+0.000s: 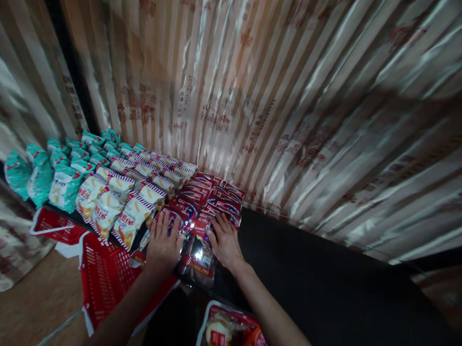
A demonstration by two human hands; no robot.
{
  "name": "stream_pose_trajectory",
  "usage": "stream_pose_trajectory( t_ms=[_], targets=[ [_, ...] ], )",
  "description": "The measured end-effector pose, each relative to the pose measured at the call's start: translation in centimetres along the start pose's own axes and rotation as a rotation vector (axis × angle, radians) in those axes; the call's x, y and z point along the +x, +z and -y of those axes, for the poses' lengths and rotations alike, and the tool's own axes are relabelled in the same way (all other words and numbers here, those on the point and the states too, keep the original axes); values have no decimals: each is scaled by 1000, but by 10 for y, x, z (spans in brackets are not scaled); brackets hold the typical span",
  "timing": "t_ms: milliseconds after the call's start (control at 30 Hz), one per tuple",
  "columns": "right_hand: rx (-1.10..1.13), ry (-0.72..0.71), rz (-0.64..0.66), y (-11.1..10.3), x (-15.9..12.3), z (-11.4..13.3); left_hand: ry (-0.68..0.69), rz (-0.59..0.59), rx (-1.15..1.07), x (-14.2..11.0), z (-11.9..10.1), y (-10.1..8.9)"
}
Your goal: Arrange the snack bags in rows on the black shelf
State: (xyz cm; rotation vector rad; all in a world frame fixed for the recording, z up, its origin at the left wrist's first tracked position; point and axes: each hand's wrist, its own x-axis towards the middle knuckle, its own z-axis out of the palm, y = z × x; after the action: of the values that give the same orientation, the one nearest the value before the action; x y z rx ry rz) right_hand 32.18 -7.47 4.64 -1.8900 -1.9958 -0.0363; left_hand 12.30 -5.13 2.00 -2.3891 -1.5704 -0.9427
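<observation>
My left hand (164, 246) lies with fingers stretched over the front of the rows of dark red snack packets (189, 197). On the right side of the same rows, my right hand (225, 239) rests palm down, its fingers spread. Between the two hands a clear-fronted red packet (201, 256) lies at the shelf's front edge, its shiny film catching the light. White snack bags with striped edges (131, 218) stand in rows just left of my left hand. What lies under my palms is partly hidden.
Teal snack bags (65, 188) fill the far left of the black shelf (308, 276). Red baskets (101, 273) sit below its front edge. Nearer me, another basket (201, 330) holds packaged round buns (218, 334) and an orange pack (257, 342). Printed, pleated sheeting (227, 91) hangs behind.
</observation>
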Motion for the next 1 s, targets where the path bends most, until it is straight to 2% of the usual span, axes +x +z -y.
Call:
stream_pose_trajectory(
  t_ms=[133,267,367,467,567,733,867,1000],
  targets=[
    [6,8,-66,0,16,-12,129,-4,-110,-6,-38,-10],
    [17,49,-116,-1,41,-29,170,58,-180,-14,-82,-7],
    [54,165,-220,-5,52,-46,132,80,-209,-13,-101,-2],
    [53,419,-308,-12,53,-65,89,90,-226,-9,-105,0],
    [104,607,-282,-16,48,-81,79,96,-227,-4,-100,1],
    [415,634,-198,-8,42,-92,82,110,-175,0,-92,10],
    [623,672,-229,2,43,-93,92,132,-146,3,-90,18],
    [943,804,-268,4,46,-91,94,160,-120,6,-89,23]
  ],
)
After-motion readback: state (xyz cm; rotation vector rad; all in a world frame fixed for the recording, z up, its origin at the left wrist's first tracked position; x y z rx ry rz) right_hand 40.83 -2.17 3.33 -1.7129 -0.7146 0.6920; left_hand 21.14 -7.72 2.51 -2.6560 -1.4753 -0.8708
